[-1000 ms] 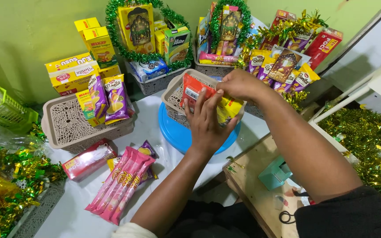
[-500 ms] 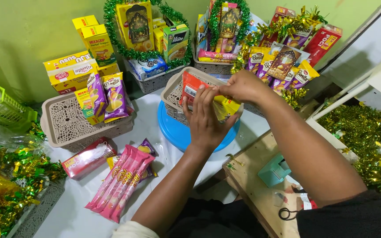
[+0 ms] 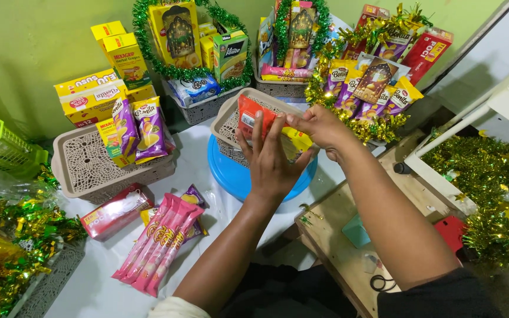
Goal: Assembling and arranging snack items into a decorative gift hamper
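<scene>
Red foil snack packet (image 3: 250, 121), standing upright at the upper centre of the frame, is what my left hand (image 3: 273, 162) props from the near side, palm flat and fingers spread against it rather than curled round it. My right hand (image 3: 320, 126) reaches in from the right, its grip pinched shut at the packet's top edge; a yellow foil packet (image 3: 299, 140) sits just beneath that hand, and I cannot tell whether the fingers also catch it. Both packets stand inside the beige perforated plastic basket (image 3: 226, 121), which rests on a round blue plastic lid (image 3: 231, 176) on the white-covered worktop (image 3: 95, 282).

Slippery foil is the risk, I judge: with my left palm only pressing, the red packet could slide sideways or topple flat into the basket if I ease off. The basket perches on that lid, so a hard push might shift it. Pink stick packets (image 3: 160, 242) lie at lower left, and a second beige basket (image 3: 89, 165) with purple packets stands at left.
</scene>
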